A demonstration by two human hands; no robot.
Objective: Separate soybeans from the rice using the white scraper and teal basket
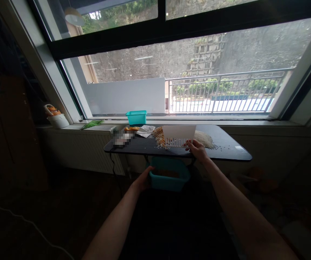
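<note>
My left hand (143,179) is closed on the left side of a teal plastic bin (169,183), held low in front of the table edge. Brownish loose material lies inside the bin, too dark to name. With my right hand (196,147) I grip the lower right corner of a white slotted sheet (179,131), its row of slots along the bottom. The sheet stands upright at the piles on the table. Orange-yellow kernels (158,136) show to its left and through the slots. A pale heap of grains (203,139) spreads to its right.
The dark folding table (226,144) stands below a large window. Crumpled white paper (145,131) and a blurred item (123,139) lie at its left. Another teal bin (136,117) sits near the sill. A radiator (82,150) and a white pot (58,120) are further left.
</note>
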